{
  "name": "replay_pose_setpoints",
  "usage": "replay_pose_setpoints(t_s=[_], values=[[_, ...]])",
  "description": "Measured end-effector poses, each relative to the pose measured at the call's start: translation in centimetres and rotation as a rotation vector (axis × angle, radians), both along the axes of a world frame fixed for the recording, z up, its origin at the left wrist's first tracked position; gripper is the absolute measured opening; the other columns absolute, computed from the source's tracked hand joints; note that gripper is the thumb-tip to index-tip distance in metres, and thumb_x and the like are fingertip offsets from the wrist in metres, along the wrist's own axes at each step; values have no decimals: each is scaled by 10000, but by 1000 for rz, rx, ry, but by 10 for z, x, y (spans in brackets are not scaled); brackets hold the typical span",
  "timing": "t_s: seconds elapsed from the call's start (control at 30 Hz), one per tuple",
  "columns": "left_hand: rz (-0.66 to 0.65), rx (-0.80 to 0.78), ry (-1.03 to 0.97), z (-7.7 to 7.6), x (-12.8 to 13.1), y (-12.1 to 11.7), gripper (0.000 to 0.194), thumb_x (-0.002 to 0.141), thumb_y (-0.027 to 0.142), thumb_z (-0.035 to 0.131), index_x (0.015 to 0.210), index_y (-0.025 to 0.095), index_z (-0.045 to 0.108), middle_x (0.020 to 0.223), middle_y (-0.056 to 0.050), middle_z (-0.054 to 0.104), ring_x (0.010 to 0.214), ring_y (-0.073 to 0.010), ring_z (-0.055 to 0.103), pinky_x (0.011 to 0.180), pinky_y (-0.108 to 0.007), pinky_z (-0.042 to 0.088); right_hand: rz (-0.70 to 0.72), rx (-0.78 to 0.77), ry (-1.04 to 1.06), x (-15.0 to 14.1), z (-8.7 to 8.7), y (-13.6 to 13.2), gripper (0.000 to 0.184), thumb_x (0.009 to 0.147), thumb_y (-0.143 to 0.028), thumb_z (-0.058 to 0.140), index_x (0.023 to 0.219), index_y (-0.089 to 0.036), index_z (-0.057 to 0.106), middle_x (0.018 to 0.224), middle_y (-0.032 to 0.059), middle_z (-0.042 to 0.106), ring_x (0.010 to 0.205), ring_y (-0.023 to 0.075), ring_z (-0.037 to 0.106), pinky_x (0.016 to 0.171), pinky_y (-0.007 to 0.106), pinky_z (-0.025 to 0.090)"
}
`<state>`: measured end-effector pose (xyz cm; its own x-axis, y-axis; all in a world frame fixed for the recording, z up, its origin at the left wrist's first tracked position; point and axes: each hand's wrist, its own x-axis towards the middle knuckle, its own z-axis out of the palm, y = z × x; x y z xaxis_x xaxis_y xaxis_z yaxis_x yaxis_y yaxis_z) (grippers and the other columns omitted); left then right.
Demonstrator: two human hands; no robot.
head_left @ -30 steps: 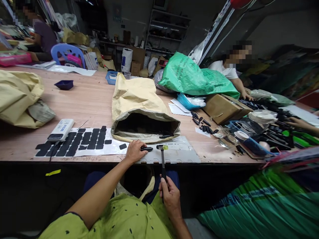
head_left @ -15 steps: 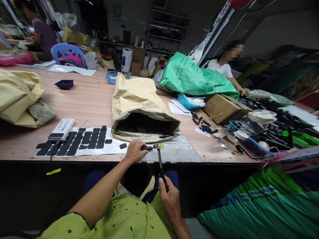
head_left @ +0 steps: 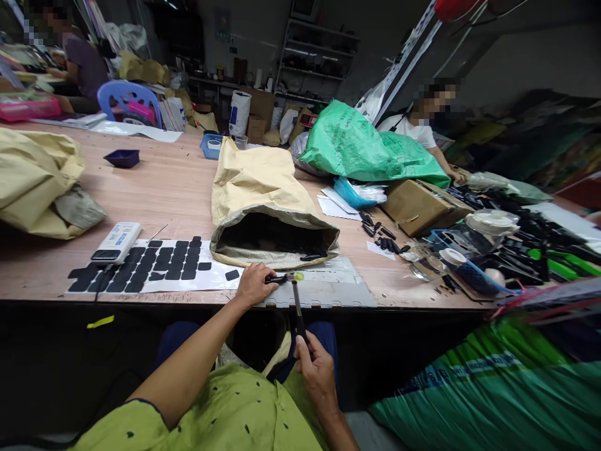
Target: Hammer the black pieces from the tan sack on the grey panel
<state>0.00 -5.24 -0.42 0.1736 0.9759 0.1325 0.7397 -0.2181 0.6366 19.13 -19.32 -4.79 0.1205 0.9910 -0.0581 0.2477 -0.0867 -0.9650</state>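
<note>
My left hand (head_left: 255, 284) rests at the table's front edge, its fingers closed on a small black elongated part (head_left: 276, 280). In my right hand (head_left: 317, 365) is the dark handle of a small hammer (head_left: 297, 302). The hammer's head, with a yellow-green face on one end, is up against or just over the tip of the black part; I cannot tell whether they touch. Beneath lies a grey metal plate (head_left: 323, 294). Just behind my left hand an open beige sack (head_left: 263, 181) lies with its dark mouth towards me, black pieces inside.
A sheet with black rounded stickers (head_left: 173, 262) and a white power bank (head_left: 116, 243) lie left. Several loose black parts (head_left: 385, 238), a cardboard box (head_left: 420, 203) and a blue basket (head_left: 474, 275) are right. A green sack (head_left: 493, 382) bulges below the table; two people sit beyond.
The hammer head has shifted slightly left, closer over the black part, and my right hand has moved a little left with it. My left hand stays in place.
</note>
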Motion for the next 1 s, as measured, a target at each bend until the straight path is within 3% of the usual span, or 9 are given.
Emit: replay_pose_setpoints(t_s=[0.1,0.2,0.37,0.63,0.73,0.87,1.0], values=[[-7,2,4,0,-1,0,156,754,296,713,895,228,712,840,-8,621,880,-198,517,798,-327,373,-90,-114,245,6,-4,5,502,792,-595,630,1032,-158,683,578,-27,557,391,91,438,368,215,332],[-27,0,8,1,-2,0,162,778,318,696,905,222,722,840,-13,620,885,-200,515,809,-333,370,-139,-183,438,14,-6,11,513,752,-610,667,987,-154,677,564,-33,541,379,77,425,364,204,320],[-70,7,9,4,-5,-2,194,862,368,604,898,226,729,847,-21,626,872,-195,514,806,-337,357,-63,-239,621,26,-9,17,452,754,-551,697,955,-147,669,548,-30,541,386,71,446,378,189,322],[-92,10,-22,4,-7,-3,192,848,374,608,833,223,725,840,-22,627,872,-198,516,797,-340,354,-45,-210,661,25,-15,17,388,785,-513,685,947,-162,666,558,-31,548,396,71,454,393,195,335],[-156,24,-34,6,-10,-8,160,820,368,642,821,231,727,880,-20,633,889,-197,511,824,-345,360,-42,-198,651,24,-16,17,382,793,-514,679,948,-165,662,560,-31,547,399,71,453,393,195,333],[-303,32,-14,8,-16,-21,121,768,367,711,798,253,740,1037,-21,624,1005,-220,494,911,-373,358,-40,-200,640,24,-19,17,387,801,-518,672,961,-166,655,570,-30,553,403,68,456,391,188,324],[-365,38,44,6,-21,-45,114,735,367,747,801,273,749,1257,-17,550,1174,-268,442,1020,-426,318,-39,-196,630,24,-21,16,394,809,-522,663,975,-165,648,577,-30,554,407,68,454,393,188,320]])
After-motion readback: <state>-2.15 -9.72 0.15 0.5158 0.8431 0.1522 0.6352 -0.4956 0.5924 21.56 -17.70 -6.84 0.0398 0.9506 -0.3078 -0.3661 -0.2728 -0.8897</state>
